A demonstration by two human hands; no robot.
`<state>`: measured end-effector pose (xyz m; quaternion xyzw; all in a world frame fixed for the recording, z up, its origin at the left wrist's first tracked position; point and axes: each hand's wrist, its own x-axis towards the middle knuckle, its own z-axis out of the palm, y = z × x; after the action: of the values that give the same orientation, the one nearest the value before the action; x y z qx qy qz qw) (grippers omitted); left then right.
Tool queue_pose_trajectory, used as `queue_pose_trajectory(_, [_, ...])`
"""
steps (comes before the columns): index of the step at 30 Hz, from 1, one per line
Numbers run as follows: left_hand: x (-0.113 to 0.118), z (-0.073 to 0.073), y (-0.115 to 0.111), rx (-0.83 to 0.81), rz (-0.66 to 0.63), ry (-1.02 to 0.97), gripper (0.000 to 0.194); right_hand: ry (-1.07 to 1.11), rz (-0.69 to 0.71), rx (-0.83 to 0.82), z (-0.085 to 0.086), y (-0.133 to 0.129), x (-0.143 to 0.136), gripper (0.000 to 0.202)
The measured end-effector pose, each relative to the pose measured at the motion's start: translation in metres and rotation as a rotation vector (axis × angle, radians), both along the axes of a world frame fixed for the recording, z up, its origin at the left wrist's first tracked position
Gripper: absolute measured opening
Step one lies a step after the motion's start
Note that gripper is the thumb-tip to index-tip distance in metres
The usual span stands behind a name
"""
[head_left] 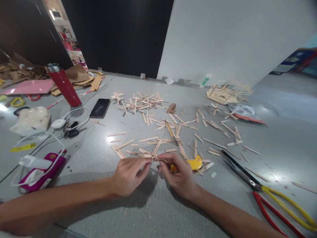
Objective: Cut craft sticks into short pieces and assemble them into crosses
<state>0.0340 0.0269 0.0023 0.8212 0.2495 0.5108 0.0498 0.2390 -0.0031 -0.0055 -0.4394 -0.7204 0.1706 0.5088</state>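
My left hand [129, 175] is closed in a pinch, its thumb and forefinger on the end of a small piece of wooden craft stick [156, 159]. My right hand [177, 173] pinches the same small piece from the other side, so the fingertips of both hands nearly meet. Behind my right hand lies a yellow plastic object [195, 163], partly hidden by the fingers. Cut wooden sticks [148, 142] are scattered just beyond both hands. Among them rests a yellow utility knife [171, 132].
Large shears [255, 185] with red and yellow handles lie at right. Glued stick stars [141, 101] sit farther back, and a stick frame [229, 92] stands back right. On the left are a phone [100, 108], red flask [63, 85], keys [73, 132] and a purple case [47, 172] with white cables.
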Motion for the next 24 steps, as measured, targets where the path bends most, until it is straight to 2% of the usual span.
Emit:
queue_pose_trajectory(9, [-0.0006,-0.0007,0.0014,0.039,-0.017,0.034,0.024,-0.001,0.004,-0.035,0.0017,-0.0003,0.0002,0.019])
queue_pose_trajectory(12, [0.0,-0.0031,-0.0013,-0.079,-0.016,-0.005,0.019,0.013,0.009,-0.037,0.0019,-0.0006,-0.0003,0.019])
queue_pose_trajectory(16, [0.0003,-0.0055,-0.0033,-0.212,-0.019,-0.032,0.04,0.037,0.021,-0.042,0.0022,-0.0001,-0.0007,0.018])
queue_pose_trajectory(18, [-0.0001,-0.005,-0.0026,-0.176,-0.019,-0.004,0.041,0.046,0.032,-0.044,0.0023,0.0005,-0.0008,0.018])
queue_pose_trajectory(24, [-0.0009,0.0005,0.0008,-0.03,-0.021,0.019,0.024,0.069,0.063,-0.059,0.0008,0.0014,-0.0006,0.017])
